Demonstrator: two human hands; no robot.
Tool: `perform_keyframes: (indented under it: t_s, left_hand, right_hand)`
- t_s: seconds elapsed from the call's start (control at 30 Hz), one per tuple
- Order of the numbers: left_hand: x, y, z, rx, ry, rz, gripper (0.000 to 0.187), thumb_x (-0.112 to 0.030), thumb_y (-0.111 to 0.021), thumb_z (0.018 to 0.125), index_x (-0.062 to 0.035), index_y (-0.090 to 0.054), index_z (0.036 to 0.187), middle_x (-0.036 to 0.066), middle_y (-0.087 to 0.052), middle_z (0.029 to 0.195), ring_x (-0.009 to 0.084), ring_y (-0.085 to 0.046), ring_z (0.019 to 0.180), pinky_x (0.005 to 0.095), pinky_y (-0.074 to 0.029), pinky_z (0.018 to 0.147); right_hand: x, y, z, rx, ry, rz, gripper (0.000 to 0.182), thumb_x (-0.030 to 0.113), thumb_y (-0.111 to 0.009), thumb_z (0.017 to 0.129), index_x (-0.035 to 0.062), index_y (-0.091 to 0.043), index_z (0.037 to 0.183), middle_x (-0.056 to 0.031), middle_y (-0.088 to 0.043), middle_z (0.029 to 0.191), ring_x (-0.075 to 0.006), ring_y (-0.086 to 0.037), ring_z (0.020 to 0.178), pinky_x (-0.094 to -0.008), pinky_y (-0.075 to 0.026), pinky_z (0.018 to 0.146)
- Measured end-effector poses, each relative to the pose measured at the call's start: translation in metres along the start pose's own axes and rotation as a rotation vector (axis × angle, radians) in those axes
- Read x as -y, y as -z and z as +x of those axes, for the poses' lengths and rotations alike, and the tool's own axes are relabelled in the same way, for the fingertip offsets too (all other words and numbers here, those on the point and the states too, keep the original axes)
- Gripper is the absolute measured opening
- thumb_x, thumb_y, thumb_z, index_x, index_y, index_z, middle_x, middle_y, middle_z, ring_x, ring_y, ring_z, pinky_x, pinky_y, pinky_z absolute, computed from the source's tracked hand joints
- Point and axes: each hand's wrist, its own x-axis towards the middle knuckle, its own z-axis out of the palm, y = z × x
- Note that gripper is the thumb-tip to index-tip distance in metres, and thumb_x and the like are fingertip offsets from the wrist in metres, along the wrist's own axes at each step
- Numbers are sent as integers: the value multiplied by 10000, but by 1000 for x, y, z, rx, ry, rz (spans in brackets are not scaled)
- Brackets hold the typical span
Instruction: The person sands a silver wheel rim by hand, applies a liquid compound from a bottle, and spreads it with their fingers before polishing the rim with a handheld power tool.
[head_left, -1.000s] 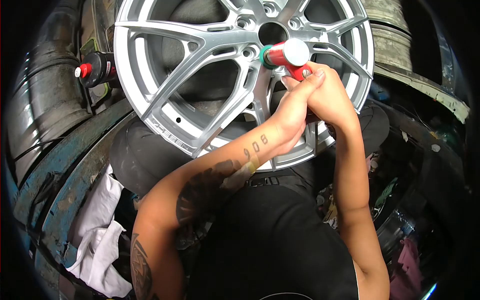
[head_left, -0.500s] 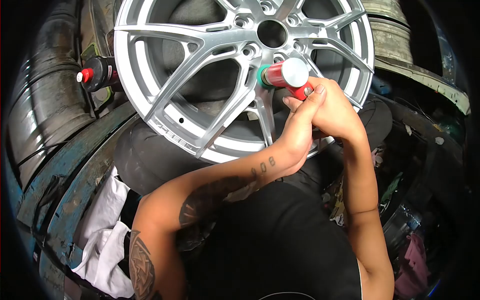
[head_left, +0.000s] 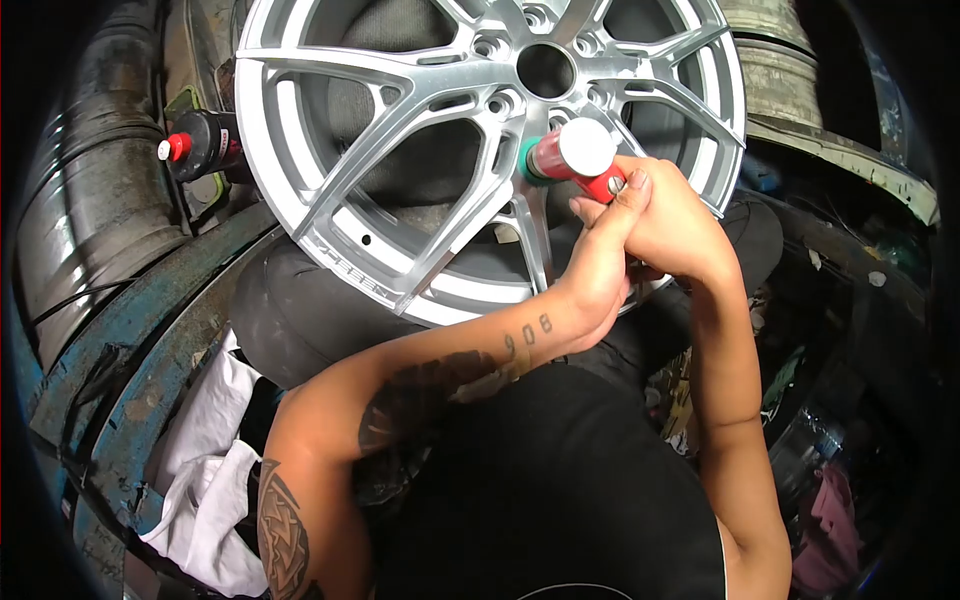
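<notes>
A silver alloy wheel rim (head_left: 400, 85) with split spokes rests tilted across my dark-trousered legs. Both my hands are wrapped around the handle of a small red angle sander (head_left: 565, 155), which has a pale round cap on its head. Its green pad (head_left: 527, 160) is at a spoke just below the centre hole; whether it presses on the metal is hard to tell. My right hand (head_left: 675, 215) closes round the handle from the right. From below, my left hand (head_left: 600, 262) grips there too, its thumb up beside the right hand. Most of the handle is hidden by my fingers.
A dark bottle (head_left: 205, 145) with a red cap lies left of the rim. Worn blue metal parts (head_left: 190, 300) and a large metal cylinder (head_left: 110, 180) are at the left. White cloth (head_left: 215, 500) hangs lower left; a purple cloth (head_left: 828, 530) is lower right.
The rim has shifted very slightly to the right. The sander's head has moved a tiny bit left and down, with both hands still on it.
</notes>
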Motion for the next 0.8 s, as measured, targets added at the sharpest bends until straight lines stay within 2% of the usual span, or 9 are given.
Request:
perform_keyframes:
  t_s: [0.07, 0.1, 0.2, 0.23, 0.33, 0.37, 0.6, 0.7, 0.8]
  left_hand:
    - [5, 5, -1, 13, 17, 7, 717, -658, -483, 1049, -86, -424, 1478, 99, -563, 1359, 207, -559, 1206, 397, -449, 975]
    - [8, 3, 1, -31, 1, 1, 689, -707, -536, 1001, -143, -493, 1395, 52, -604, 1229, 158, -568, 1023, 362, -449, 829]
    - [-5, 11, 7, 78, 84, 69, 703, -655, -517, 1037, -95, -449, 1457, 84, -572, 1327, 189, -557, 1179, 372, -440, 956]
    - [-10, -1, 3, 11, 69, 67, 687, -635, -533, 1039, -93, -454, 1453, 90, -571, 1341, 197, -552, 1205, 370, -442, 960]
    - [-6, -6, -7, 9, 37, 83, 708, -633, -547, 1033, -88, -439, 1471, 100, -567, 1363, 210, -548, 1231, 380, -442, 970]
    - [-5, -7, -9, -1, 38, 72, 713, -634, -549, 1031, -88, -436, 1475, 101, -565, 1368, 212, -547, 1237, 383, -442, 974]
    - [-9, -19, -16, -108, 63, 25, 752, -642, -563, 1020, -85, -410, 1502, 112, -550, 1401, 227, -539, 1273, 402, -441, 998]
    - [-14, -23, -17, -130, 66, 17, 770, -645, -569, 1015, -84, -399, 1514, 116, -544, 1415, 233, -535, 1289, 411, -440, 1008]
    - [-12, -13, -14, -61, 26, 43, 767, -639, -565, 1020, -83, -394, 1520, 119, -536, 1426, 238, -530, 1309, 422, -441, 1024]
  right_hand:
    - [0, 0, 1, 26, 7, -10, 287, 241, -788, 869, -21, -709, 955, -181, -684, 721, -260, -619, 625, -390, -528, 664]
    - [-1, -1, 0, 23, -3, 4, 291, 242, -790, 869, -23, -706, 954, -182, -685, 725, -265, -618, 624, -391, -527, 662]
    - [-2, -6, -3, -99, -53, 49, 292, 238, -791, 873, -26, -703, 959, -175, -682, 735, -249, -603, 621, -387, -522, 656]
    - [-1, -9, -3, -156, -69, 65, 290, 235, -791, 876, -27, -703, 961, -172, -680, 737, -239, -596, 621, -384, -520, 654]
    - [-7, -9, -10, -159, -119, 28, 283, 226, -791, 886, -27, -706, 982, -158, -679, 742, -196, -580, 632, -371, -519, 655]
    - [-6, -12, -13, -166, -101, 104, 276, 216, -793, 893, -25, -710, 999, -145, -676, 729, -168, -577, 636, -363, -517, 648]
    - [-1, -10, -13, -38, -84, 91, 289, 211, -796, 889, -17, -719, 1049, -162, -692, 725, -187, -575, 607, -365, -524, 638]
    - [0, -9, -10, -31, -23, 48, 237, 175, -814, 891, -16, -690, 956, -49, -668, 704, -100, -568, 658, -317, -505, 627]
    - [-2, -7, -4, -4, -52, 11, 234, 169, -816, 882, -17, -695, 955, -48, -669, 705, -103, -560, 657, -323, -505, 625]
